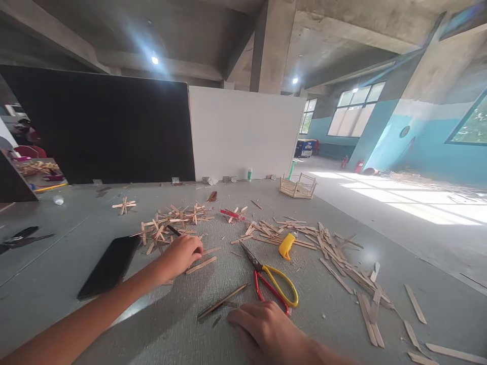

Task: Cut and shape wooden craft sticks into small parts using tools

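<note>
1. Head view, surroundings: on the grey bench, a black phone lies beside the left forearm. Crossed stick pieces crowd the area beyond the left hand; loose craft sticks spread rightward past a yellow tool.
2. Head view, containers: a small bottle stands by the white panel, its contents hidden.
3. Head view, fingers: the left fingers curl together just beside two flat sticks; I cannot tell whether they grip anything. The right hand rests with bent fingers next to the scissors, near their red handle; its grip is hidden.
</note>
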`<move>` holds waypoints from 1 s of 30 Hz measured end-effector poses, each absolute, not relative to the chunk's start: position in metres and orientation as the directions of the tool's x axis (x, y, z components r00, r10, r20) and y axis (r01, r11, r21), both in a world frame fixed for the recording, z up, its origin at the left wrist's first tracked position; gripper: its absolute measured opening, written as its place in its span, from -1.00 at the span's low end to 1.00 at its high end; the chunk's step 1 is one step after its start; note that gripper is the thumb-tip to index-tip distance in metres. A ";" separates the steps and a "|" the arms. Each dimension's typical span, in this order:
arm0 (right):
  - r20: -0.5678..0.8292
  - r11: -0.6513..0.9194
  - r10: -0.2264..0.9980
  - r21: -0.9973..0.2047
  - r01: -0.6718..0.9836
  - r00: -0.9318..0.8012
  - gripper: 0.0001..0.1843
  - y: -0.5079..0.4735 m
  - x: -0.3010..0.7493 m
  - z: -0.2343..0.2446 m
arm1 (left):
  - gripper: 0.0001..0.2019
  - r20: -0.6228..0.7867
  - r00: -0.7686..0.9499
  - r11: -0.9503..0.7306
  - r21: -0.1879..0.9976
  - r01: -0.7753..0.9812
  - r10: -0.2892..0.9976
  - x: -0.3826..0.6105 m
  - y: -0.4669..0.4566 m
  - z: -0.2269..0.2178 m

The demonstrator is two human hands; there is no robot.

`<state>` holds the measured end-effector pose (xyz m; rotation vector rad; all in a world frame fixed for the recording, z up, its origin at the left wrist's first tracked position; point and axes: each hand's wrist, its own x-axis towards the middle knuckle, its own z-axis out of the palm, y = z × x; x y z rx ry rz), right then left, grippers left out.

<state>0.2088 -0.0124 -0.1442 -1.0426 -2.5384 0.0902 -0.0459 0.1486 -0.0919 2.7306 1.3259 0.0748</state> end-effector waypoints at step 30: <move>0.399 0.399 0.847 -0.043 0.916 -0.351 -0.38 0.008 0.236 -0.176 | -0.67 -0.249 0.466 -0.450 0.122 0.885 0.849 -0.114 0.199 -0.067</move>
